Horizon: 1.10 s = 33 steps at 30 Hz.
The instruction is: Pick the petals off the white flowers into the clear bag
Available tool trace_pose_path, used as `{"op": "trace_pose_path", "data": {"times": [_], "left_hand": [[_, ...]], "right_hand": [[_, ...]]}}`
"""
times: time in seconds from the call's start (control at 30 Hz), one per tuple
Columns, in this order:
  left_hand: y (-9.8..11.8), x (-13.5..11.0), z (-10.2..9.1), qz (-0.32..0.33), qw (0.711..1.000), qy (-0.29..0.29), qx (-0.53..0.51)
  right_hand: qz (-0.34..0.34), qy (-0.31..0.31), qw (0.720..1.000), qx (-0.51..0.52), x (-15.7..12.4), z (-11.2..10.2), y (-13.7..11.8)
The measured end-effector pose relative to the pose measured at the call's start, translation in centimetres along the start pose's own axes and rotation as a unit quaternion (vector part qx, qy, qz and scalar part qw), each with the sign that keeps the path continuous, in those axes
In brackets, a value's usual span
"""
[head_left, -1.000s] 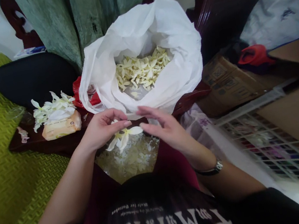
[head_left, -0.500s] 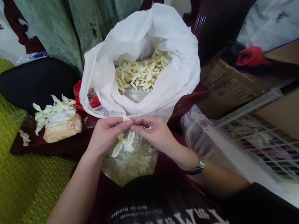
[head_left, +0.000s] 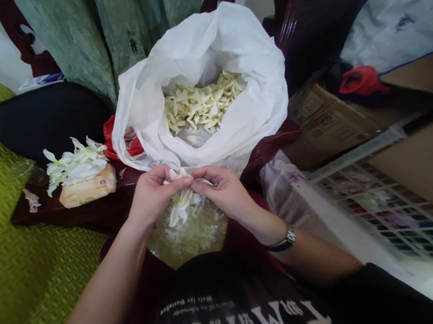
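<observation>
My left hand (head_left: 157,191) and my right hand (head_left: 217,186) meet at the fingertips over my lap, both closed in a pinch. Between them is a pale white flower (head_left: 183,207), its petals hanging below the fingers. Both hands appear to grip it, though the exact hold is partly hidden. Beneath the hands, a container (head_left: 181,246) of loose white petals or flowers rests between my knees. Just beyond the fingers stands a white plastic bag (head_left: 263,92), its mouth wide, with many cream flowers (head_left: 206,102) inside.
Left on the dark wooden bench (head_left: 25,215) sit a tissue pack (head_left: 89,189) and a bunch of white flowers (head_left: 73,159), beside a black cushion (head_left: 49,119) and a red bag (head_left: 111,138). To the right are a cardboard box (head_left: 326,120) and a white wire rack (head_left: 402,218).
The flower between my fingers has turned, and its petals now hang closer together and more to the left. My left fingers have shifted slightly left. The view has moved a little.
</observation>
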<state>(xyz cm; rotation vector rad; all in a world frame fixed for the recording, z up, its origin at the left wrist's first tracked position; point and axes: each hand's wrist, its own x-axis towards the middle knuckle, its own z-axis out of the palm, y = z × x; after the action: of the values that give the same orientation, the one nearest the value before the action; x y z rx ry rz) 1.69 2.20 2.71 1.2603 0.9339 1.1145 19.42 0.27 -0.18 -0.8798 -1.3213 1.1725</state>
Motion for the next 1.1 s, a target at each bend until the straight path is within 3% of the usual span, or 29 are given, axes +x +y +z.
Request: {"op": "trace_pose_path", "data": {"times": [0.2, 0.33, 0.43, 0.63, 0.9, 1.1], "left_hand": [[0.7, -0.1, -1.2, -0.011, 0.999, 0.028, 0.026], [1.2, -0.1, -2.6, -0.08, 0.993, -0.024, 0.084], [1.8, -0.1, -2.4, -0.071, 0.99, -0.049, 0.114], [2.1, 0.1, -0.1, -0.029, 0.992, -0.085, 0.086], [0.6, 0.1, 1.0, 0.041, 0.997, 0.028, 0.065], [0.5, 0.0, 1.0, 0.019, 0.999, 0.034, 0.035]], "right_hand": [[0.031, 0.052, 0.994, 0.095, 0.4, -0.2, -0.2], [0.017, 0.113, 0.988, 0.108, 0.8, -1.1, -0.7], [0.012, 0.084, 0.995, 0.056, 0.8, -1.6, -1.0], [-0.018, 0.003, 0.998, -0.057, 0.3, -1.1, -1.3], [-0.019, 0.002, 0.997, -0.077, 0.0, -0.6, -0.9], [-0.017, 0.025, 0.998, -0.054, 0.0, -0.4, -0.1]]}}
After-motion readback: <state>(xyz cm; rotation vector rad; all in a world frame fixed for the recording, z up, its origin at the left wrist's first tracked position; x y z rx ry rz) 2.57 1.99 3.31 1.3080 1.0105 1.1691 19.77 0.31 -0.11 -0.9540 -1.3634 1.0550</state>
